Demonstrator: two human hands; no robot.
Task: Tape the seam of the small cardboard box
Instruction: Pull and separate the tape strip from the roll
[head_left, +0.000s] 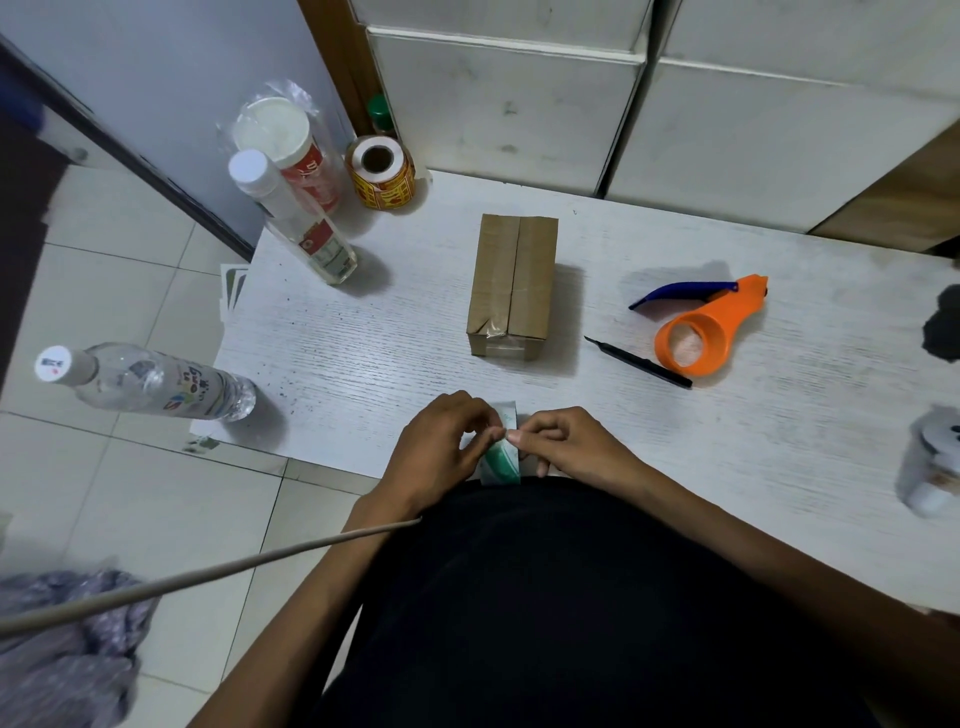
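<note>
Sitting mid-surface (363, 332), the small cardboard box (511, 286) shows its centre seam facing up, within reach but untouched. Orange tape dispenser (701, 332) lies well apart to its right. Left hand (441, 447) and right hand (566, 441) fingers pinch a small green-white packet (501, 457) at the near edge, probably opening it.

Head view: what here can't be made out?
- Small packet: mostly covered by the left hand and right hand; contents unclear.
- Objects at the right edge: blurred, cut off.
- Box: far end and underside hidden.
- Bottle labels: too small.
</note>
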